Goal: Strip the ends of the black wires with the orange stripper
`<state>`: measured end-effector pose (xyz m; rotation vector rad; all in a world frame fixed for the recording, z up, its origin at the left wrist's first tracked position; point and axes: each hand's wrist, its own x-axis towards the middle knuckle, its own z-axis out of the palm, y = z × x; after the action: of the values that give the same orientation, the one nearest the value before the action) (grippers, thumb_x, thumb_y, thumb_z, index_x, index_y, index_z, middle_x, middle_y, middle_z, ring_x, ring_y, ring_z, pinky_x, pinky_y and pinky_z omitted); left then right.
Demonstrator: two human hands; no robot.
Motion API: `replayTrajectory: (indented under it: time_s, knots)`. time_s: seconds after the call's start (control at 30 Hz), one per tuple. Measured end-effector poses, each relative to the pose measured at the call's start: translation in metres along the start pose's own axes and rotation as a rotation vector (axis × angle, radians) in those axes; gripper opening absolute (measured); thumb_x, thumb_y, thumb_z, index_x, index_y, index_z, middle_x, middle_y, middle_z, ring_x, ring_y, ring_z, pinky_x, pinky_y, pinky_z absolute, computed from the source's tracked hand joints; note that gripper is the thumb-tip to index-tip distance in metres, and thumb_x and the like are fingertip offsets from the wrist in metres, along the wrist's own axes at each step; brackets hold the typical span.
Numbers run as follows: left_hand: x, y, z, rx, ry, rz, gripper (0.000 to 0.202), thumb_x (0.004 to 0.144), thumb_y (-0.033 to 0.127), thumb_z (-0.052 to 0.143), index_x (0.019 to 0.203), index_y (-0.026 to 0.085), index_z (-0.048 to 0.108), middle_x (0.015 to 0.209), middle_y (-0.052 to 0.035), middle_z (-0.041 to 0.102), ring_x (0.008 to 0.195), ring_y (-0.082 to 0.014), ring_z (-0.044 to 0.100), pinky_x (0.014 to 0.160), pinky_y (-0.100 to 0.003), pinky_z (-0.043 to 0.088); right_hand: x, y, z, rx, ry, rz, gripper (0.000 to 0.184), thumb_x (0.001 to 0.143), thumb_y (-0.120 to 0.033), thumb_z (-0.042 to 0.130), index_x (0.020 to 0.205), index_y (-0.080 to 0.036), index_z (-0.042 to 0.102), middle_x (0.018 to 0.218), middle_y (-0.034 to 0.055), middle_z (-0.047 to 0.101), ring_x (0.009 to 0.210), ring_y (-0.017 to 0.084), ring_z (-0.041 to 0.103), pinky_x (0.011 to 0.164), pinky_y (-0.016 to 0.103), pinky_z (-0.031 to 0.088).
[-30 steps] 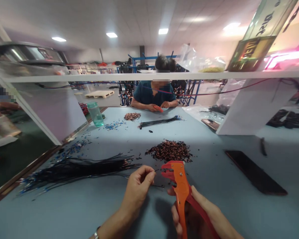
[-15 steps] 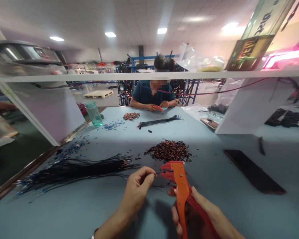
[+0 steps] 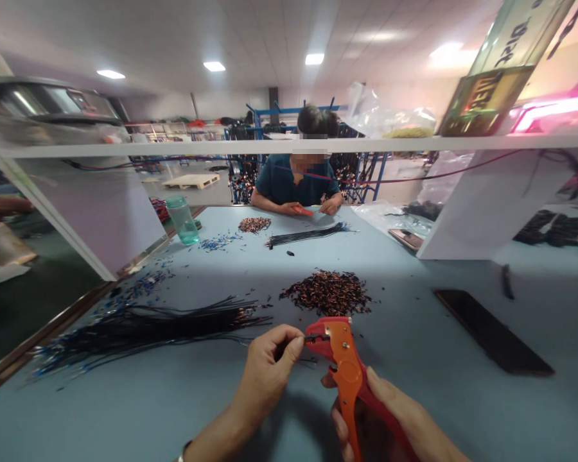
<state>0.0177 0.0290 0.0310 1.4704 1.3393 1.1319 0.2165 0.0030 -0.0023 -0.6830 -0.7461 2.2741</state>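
Observation:
My left hand [image 3: 272, 360] pinches a thin black wire [image 3: 306, 338] between thumb and fingertips, its end at the jaws of an orange and red wire stripper [image 3: 349, 372]. Wrapped round the stripper's handles is my right hand [image 3: 390, 401], which holds the tool upright. To the left of my hands lies a bundle of black wires [image 3: 173, 327], with blue tips at the far left and copper ends toward the middle. Just beyond the stripper is a heap of black and copper scraps [image 3: 328, 292].
Across the table [image 3: 390, 276] a person [image 3: 296, 183] holds a red tool near another wire bundle [image 3: 308, 235]. A dark phone [image 3: 491, 330] lies at right. A green bottle [image 3: 182, 221] stands at back left. A white shelf [image 3: 212, 149] spans the table overhead.
The stripper's head has shifted slightly left and down, closer to my left fingertips, and less wire shows between them. Across the table, the person's hands have moved slightly.

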Motion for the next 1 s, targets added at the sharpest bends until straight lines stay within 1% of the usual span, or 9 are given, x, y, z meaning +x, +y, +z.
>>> replayTrajectory:
  time_s: [0.23,0.4,0.6,0.77,0.9,1.0]
  knots:
    - [-0.0009,-0.0003,-0.0009,0.023,0.008,0.045,0.025,0.083,0.036,0.056,0.071,0.016,0.065,0.065,-0.0023,0.058,0.065,-0.0168,0.05,0.062,-0.024,0.038,-0.0028,-0.0004,0.0005,-0.065,0.044,0.0,0.058,0.083,-0.066,0.052,0.106,-0.014,0.061,0.07,0.0045,0.066,0.055,0.016,0.063,0.057,0.027,0.045]
    - [-0.0019,0.0013,-0.0014,0.064,0.003,0.081,0.026,0.083,0.035,0.055,0.07,0.015,0.066,0.063,-0.0021,0.056,0.063,-0.0159,0.048,0.059,-0.024,0.037,-0.0057,-0.0037,0.006,-0.136,0.099,-0.019,0.062,0.078,-0.07,0.055,0.1,-0.013,0.063,0.066,0.0033,0.064,0.051,0.013,0.059,0.053,0.025,0.044]
    - [-0.0028,0.0044,-0.0002,0.061,0.002,0.046,0.026,0.081,0.035,0.055,0.068,0.015,0.065,0.059,-0.0001,0.051,0.057,-0.0137,0.043,0.055,-0.023,0.033,-0.0045,-0.0042,0.0088,-0.167,0.13,-0.011,0.061,0.074,-0.072,0.058,0.092,-0.014,0.063,0.06,0.0005,0.061,0.045,0.01,0.056,0.046,0.02,0.039]
    - [-0.0013,0.0015,0.0019,0.039,0.013,0.009,0.024,0.08,0.035,0.056,0.067,0.015,0.063,0.056,0.0018,0.046,0.055,-0.0124,0.038,0.053,-0.023,0.03,-0.0025,-0.0011,0.0078,-0.181,0.214,0.013,0.063,0.071,-0.075,0.057,0.088,-0.014,0.062,0.055,-0.0014,0.059,0.041,0.008,0.052,0.041,0.017,0.038]
    - [-0.0015,0.001,0.0022,0.039,-0.007,-0.005,0.027,0.08,0.037,0.054,0.069,0.015,0.063,0.058,0.0013,0.046,0.056,-0.0126,0.038,0.054,-0.023,0.031,-0.0035,-0.0003,0.0089,-0.2,0.229,-0.027,0.061,0.073,-0.075,0.055,0.084,-0.015,0.061,0.05,-0.0029,0.057,0.036,0.006,0.047,0.038,0.016,0.036]
    - [-0.0022,0.0014,0.0023,0.032,-0.012,-0.009,0.028,0.08,0.038,0.054,0.068,0.014,0.062,0.057,0.0021,0.044,0.055,-0.0121,0.036,0.053,-0.023,0.03,-0.0038,0.0,0.0088,-0.181,0.243,-0.026,0.06,0.073,-0.075,0.054,0.081,-0.016,0.059,0.047,-0.0041,0.055,0.033,0.005,0.044,0.034,0.015,0.034]
